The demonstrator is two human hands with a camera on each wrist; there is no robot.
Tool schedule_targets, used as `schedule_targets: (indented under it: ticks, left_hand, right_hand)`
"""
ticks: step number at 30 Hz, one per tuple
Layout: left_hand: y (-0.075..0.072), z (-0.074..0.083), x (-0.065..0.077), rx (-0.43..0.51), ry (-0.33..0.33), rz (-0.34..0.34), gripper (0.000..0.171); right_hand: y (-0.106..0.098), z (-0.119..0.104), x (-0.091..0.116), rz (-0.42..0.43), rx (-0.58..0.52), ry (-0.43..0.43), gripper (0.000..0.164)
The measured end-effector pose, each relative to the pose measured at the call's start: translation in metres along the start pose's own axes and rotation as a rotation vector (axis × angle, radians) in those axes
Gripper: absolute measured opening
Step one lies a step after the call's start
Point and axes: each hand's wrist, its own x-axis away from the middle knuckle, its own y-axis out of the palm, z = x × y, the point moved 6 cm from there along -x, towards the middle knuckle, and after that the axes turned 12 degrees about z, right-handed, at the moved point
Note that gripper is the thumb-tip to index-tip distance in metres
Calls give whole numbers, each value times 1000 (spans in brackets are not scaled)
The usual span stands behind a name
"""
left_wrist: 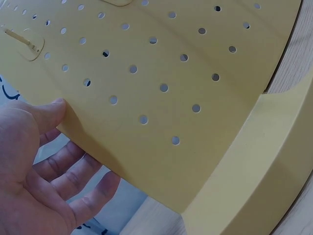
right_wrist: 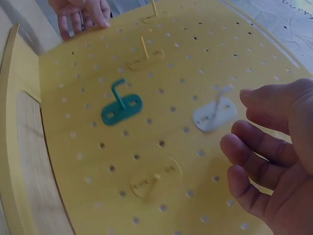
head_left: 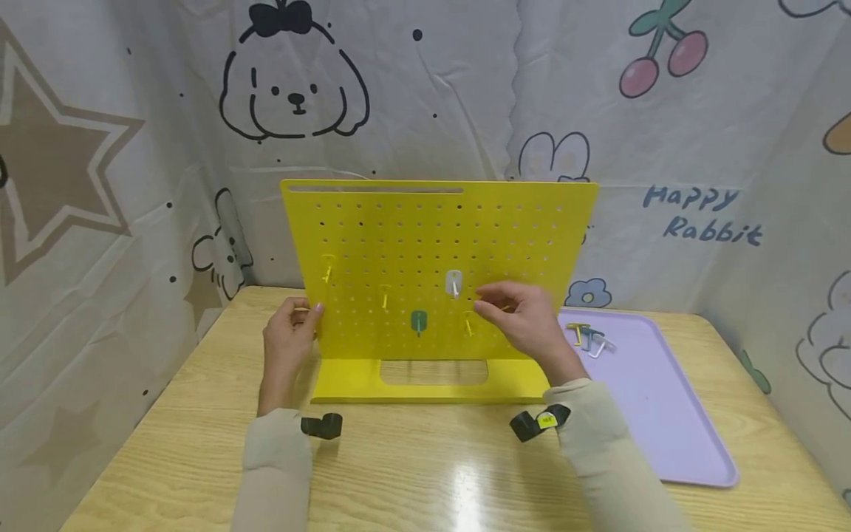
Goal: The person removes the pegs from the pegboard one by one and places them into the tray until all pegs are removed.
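Observation:
A yellow pegboard (head_left: 399, 340) stands upright on its base on the table. My left hand (head_left: 289, 329) holds its left edge, the thumb on the front and the fingers behind, as the left wrist view shows. A white hook (head_left: 453, 284) is on the board's right half, just beside my right hand (head_left: 521, 318). That hand's fingers are loosely bent with nothing visible between them, and in the right wrist view the thumb tip is close to the white hook. A green hook (right_wrist: 122, 108) and several yellow hooks (right_wrist: 145, 58) are also on the board.
At the right, a lilac tray (head_left: 665, 414) lies on the wooden table (head_left: 219, 443), partly behind my right forearm. Near its far left corner lie a yellow hook (head_left: 577, 331), a green hook (head_left: 589, 336) and a white hook (head_left: 601, 346). A printed curtain (head_left: 425, 89) hangs behind the board.

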Motion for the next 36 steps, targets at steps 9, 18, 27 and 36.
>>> schedule_targets:
  ticks: [9, 18, 27, 36]
  left_hand:
    - [2, -1, 0, -6, -16, -3, 36]
    - [1, 0, -1, -1, 0, 1, 37]
    - [1, -2, 0, -5, -26, 1, 38]
    - [0, -2, 0, 0, -32, -5, 38]
  right_hand:
    - [21, -6, -3, -9, -59, 22, 24]
    - [30, -6, -5, -4, -81, 61, 20]
    - [33, -5, -3, 25, -112, 61, 19]
    - [31, -9, -2, 40, -122, 57, 18]
